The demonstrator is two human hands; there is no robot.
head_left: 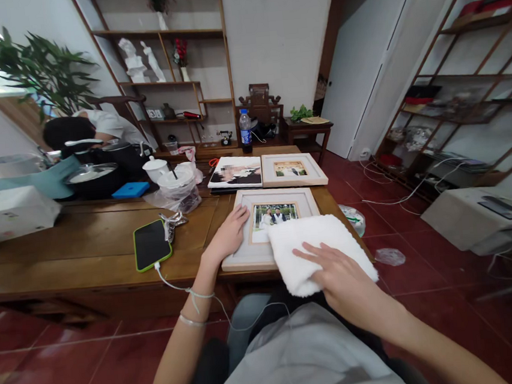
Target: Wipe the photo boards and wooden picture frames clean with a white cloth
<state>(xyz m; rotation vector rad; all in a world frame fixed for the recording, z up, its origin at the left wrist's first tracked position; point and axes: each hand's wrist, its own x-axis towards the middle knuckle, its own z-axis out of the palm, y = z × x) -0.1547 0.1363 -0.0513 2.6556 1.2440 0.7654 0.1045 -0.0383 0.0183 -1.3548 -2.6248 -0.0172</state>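
Observation:
A light wooden picture frame (239, 251) lies flat at the near edge of the table, with a photo of a couple in its middle. My left hand (229, 235) rests along the frame's left side, fingers stretched out flat on it. A folded white towel (332, 233) covers the frame's lower right corner and hangs past the table edge. On the towel is my right hand (339, 274), holding it with some fingers extended over the top; its thumb is not clearly visible. Behind stand a second framed photo (318, 175) and, beside it, a photo album (236, 171).
Left on the wooden table (83, 233) lies a charging phone (150, 244), its cable running past my left wrist. A bagged plastic cup (178, 187), a blue box (131, 189) and a bottle (245, 129) stand farther back. Another person (113, 124) leans down at the far left.

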